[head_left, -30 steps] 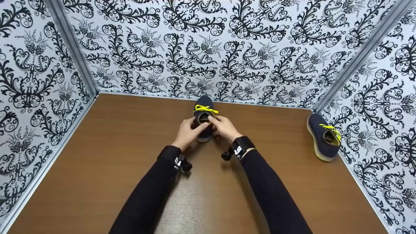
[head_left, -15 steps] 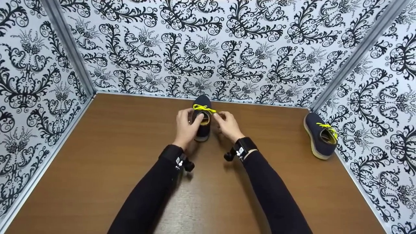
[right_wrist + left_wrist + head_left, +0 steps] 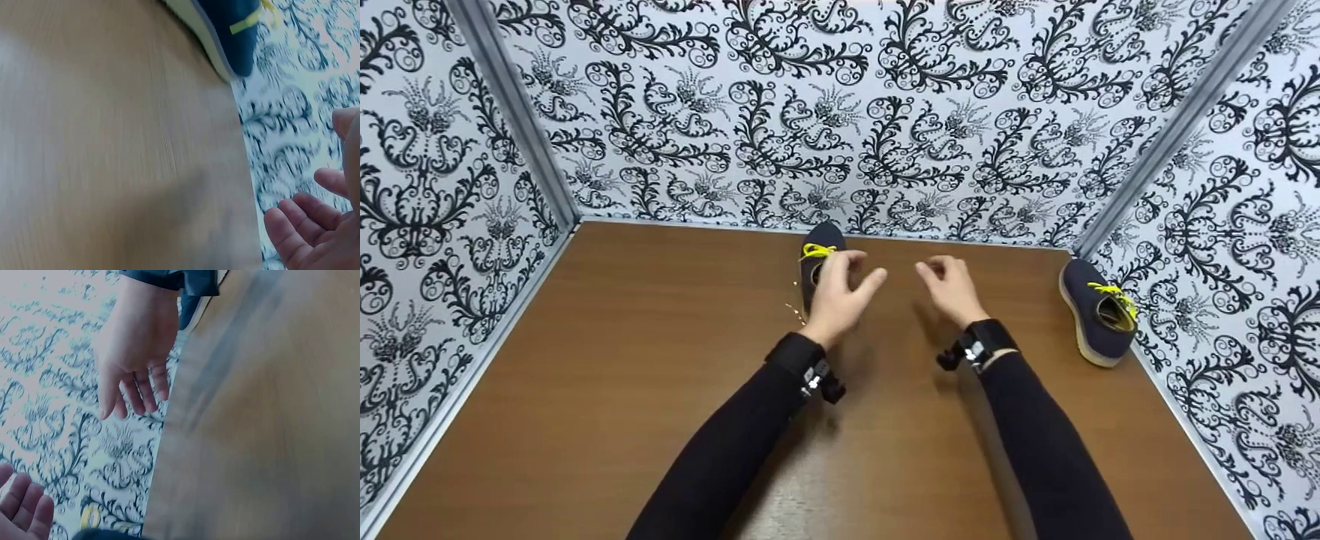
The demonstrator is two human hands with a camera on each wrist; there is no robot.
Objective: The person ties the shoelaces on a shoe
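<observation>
A dark blue shoe [image 3: 822, 235] with bright yellow laces stands against the back wall, toe toward it. My left hand [image 3: 840, 296] is raised in front of it, thumb spread, hiding much of the shoe's heel half. In the left wrist view, relaxed fingers [image 3: 25, 509] of that hand show beside a bit of yellow lace [image 3: 90, 517]. Farther right, my right hand [image 3: 950, 289] hovers with loosely bent fingers and nothing in them. Its fingers [image 3: 304, 219] are apart from the shoe [image 3: 225, 34] in the right wrist view. The matching shoe [image 3: 1099, 315] stands by the right wall.
The brown wooden tabletop [image 3: 622, 360] is bounded by a patterned back wall [image 3: 780, 120] and side walls of the same black-and-white print. Grey metal posts [image 3: 1170, 127] mark the back corners.
Both hands have come off the middle shoe and shifted right, the right hand farther. The shoe stays by the back wall, its laces still in a bow. The right-hand shoe has not moved.
</observation>
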